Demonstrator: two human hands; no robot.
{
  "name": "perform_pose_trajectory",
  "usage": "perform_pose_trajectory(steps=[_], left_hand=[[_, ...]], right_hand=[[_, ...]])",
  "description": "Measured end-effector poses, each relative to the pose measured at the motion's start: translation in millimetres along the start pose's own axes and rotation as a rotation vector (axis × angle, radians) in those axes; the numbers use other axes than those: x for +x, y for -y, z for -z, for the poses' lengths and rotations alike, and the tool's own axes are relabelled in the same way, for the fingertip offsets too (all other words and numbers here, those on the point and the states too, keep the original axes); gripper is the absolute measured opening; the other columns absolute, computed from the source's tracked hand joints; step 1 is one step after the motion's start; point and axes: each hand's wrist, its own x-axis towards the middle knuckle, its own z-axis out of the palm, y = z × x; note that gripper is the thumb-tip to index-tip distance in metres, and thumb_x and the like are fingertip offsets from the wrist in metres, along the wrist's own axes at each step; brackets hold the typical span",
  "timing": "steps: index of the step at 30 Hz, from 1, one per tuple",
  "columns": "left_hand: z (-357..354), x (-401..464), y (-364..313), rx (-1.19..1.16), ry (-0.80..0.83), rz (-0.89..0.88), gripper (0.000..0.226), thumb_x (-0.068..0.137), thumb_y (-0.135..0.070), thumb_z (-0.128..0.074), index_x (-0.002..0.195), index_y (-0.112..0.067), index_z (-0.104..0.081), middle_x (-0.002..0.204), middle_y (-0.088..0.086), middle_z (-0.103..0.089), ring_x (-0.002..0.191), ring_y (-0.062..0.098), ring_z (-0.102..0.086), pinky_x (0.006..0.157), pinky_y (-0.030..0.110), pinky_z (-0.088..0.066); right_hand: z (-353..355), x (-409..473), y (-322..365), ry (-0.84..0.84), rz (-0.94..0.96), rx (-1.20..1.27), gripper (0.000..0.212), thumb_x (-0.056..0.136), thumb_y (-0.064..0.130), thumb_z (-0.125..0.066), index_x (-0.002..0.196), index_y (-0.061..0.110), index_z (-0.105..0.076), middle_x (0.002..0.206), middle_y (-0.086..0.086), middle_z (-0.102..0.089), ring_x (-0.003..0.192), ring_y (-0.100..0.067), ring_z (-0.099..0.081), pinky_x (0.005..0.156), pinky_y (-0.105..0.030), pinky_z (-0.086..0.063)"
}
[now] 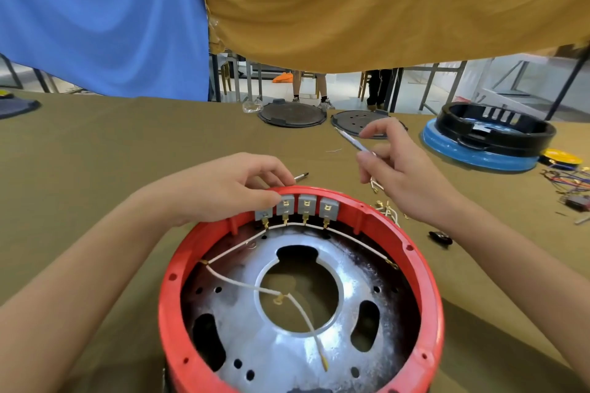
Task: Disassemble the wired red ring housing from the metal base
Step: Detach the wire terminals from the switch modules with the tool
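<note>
The red ring housing sits at the bottom centre around the metal base, a silver dish with a round hole. Several grey terminal blocks line the ring's far inner wall, and white wires run from them across the dish. My left hand grips the ring's far rim, thumb against the leftmost blocks. My right hand is raised above the table right of the ring and holds a white wire between fingers and thumb.
Loose gold terminals and wire ends lie by the ring. A screwdriver bit lies behind my left hand. Two dark round lids stand at the back, a black ring on a blue base at the right, coloured wires beyond.
</note>
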Motion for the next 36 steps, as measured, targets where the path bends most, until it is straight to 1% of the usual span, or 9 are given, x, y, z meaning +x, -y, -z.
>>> perform_pose_trajectory(steps=[3, 7, 10, 12, 16, 20, 25, 31, 36], left_hand=[[-3.3, 2.8, 4.3, -0.039, -0.027, -0.024, 0.02, 0.095, -0.025, -0.062, 0.11, -0.038, -0.065, 0.106, -0.015, -0.069, 0.097, 0.001, -0.067, 0.094, 0.039, -0.052], [-11.3, 10.7, 11.9, -0.071, -0.151, -0.026, 0.012, 0.09, -0.03, -0.068, 0.102, -0.032, -0.067, 0.094, -0.009, -0.072, 0.088, 0.005, -0.069, 0.09, 0.038, -0.055], [-13.8, 14.1, 14.9, -0.085, -0.227, -0.026, 0.011, 0.085, -0.036, -0.073, 0.092, -0.029, -0.067, 0.081, -0.01, -0.072, 0.077, 0.007, -0.068, 0.077, 0.032, -0.056], [-10.4, 13.1, 14.8, -0.078, -0.209, -0.005, 0.011, 0.085, -0.039, -0.072, 0.09, -0.03, -0.069, 0.079, -0.014, -0.072, 0.072, 0.003, -0.068, 0.07, 0.026, -0.052], [-1.8, 3.5, 16.9, -0.133, -0.09, 0.054, 0.01, 0.088, -0.034, -0.07, 0.098, -0.037, -0.07, 0.093, -0.013, -0.072, 0.086, 0.004, -0.069, 0.079, 0.028, -0.053], [-10.8, -3.4, 18.4, -0.188, -0.118, 0.035, 0.015, 0.093, -0.028, -0.065, 0.106, -0.033, -0.068, 0.099, -0.007, -0.071, 0.09, 0.011, -0.07, 0.086, 0.035, -0.056], [-11.4, -4.7, 17.5, -0.231, -0.149, 0.028, 0.018, 0.092, -0.024, -0.068, 0.109, -0.023, -0.068, 0.104, -0.006, -0.074, 0.096, 0.009, -0.07, 0.095, 0.038, -0.053], [-8.2, -9.2, 19.2, -0.236, -0.065, 0.039, 0.024, 0.094, -0.011, -0.062, 0.114, -0.024, -0.066, 0.107, -0.008, -0.074, 0.098, 0.013, -0.071, 0.094, 0.039, -0.053], [-11.7, -13.5, 10.3, -0.042, -0.165, 0.006, 0.027, 0.087, -0.019, -0.068, 0.109, -0.034, -0.064, 0.1, -0.014, -0.067, 0.09, 0.006, -0.067, 0.09, 0.035, -0.054]], right_hand=[[2.5, -2.5, 18.8, 0.034, 0.045, 0.101, 0.009, 0.097, 0.023, -0.061, 0.106, 0.021, -0.062, 0.063, 0.002, -0.062, 0.046, -0.003, -0.042, 0.046, -0.013, -0.034], [0.5, -5.8, 41.4, 0.1, 0.069, 0.234, 0.008, 0.091, 0.021, -0.07, 0.098, 0.018, -0.073, 0.059, 0.002, -0.059, 0.051, -0.007, -0.048, 0.049, -0.016, -0.037], [-5.7, -8.2, 52.2, 0.216, 0.12, 0.119, 0.006, 0.09, 0.017, -0.071, 0.094, 0.019, -0.074, 0.069, -0.006, -0.069, 0.057, -0.021, -0.059, 0.053, -0.029, -0.044], [-9.4, -11.9, 54.2, 0.256, 0.127, 0.054, 0.007, 0.09, 0.016, -0.07, 0.092, 0.021, -0.074, 0.067, -0.005, -0.066, 0.056, -0.021, -0.055, 0.054, -0.03, -0.041], [-14.0, -19.4, 56.1, 0.306, 0.123, -0.02, 0.009, 0.088, 0.016, -0.069, 0.086, 0.023, -0.073, 0.058, 0.005, -0.06, 0.051, -0.004, -0.046, 0.052, -0.022, -0.037], [-12.2, -17.9, 59.4, 0.361, 0.13, -0.121, 0.011, 0.087, 0.017, -0.068, 0.085, 0.026, -0.074, 0.06, 0.01, -0.062, 0.051, -0.005, -0.048, 0.051, -0.02, -0.039], [-4.5, -6.8, 66.7, 0.448, 0.142, -0.248, 0.013, 0.087, 0.02, -0.065, 0.088, 0.03, -0.072, 0.064, 0.006, -0.063, 0.055, -0.009, -0.052, 0.052, -0.02, -0.04], [-1.6, -2.2, 66.5, 0.417, 0.207, -0.304, 0.011, 0.087, 0.02, -0.066, 0.081, 0.029, -0.068, 0.058, 0.005, -0.061, 0.047, -0.006, -0.048, 0.049, -0.015, -0.037], [-10.6, -10.2, 62.8, 0.34, 0.294, -0.366, 0.005, 0.088, 0.019, -0.068, 0.086, 0.024, -0.068, 0.053, 0.016, -0.053, 0.059, -0.003, -0.054, 0.057, -0.011, -0.037]])
